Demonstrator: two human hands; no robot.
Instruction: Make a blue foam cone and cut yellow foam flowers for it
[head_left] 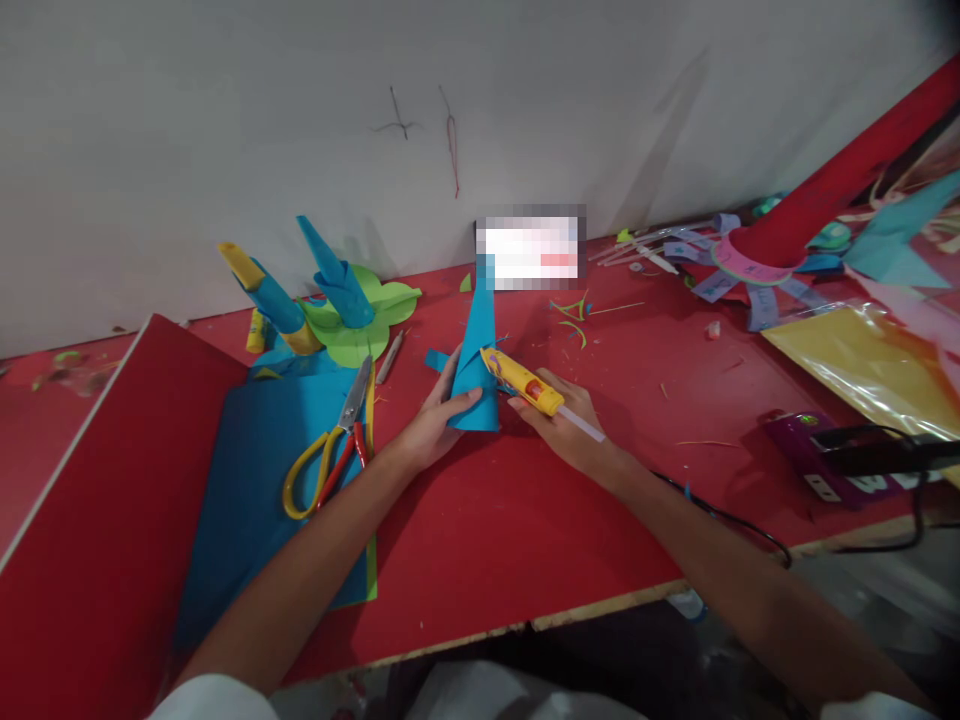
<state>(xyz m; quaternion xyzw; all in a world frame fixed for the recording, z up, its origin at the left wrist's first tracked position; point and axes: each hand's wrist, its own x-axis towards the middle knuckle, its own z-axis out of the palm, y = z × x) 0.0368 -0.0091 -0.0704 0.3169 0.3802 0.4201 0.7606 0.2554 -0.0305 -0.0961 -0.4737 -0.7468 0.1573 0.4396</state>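
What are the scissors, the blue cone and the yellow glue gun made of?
Scissors: shiny grey blades, so probably metal; the smooth yellow and red handles look like plastic.
Blue cone: seems to be stiff paper or thin card, dull, with a rolled, overlapping edge.
Glue gun: likely hard plastic, smooth and bright yellow.

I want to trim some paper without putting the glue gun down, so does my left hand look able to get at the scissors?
Probably, once it lets go: the left hand is holding the blue cone, but the scissors lie close by, with nothing visible over their handles.
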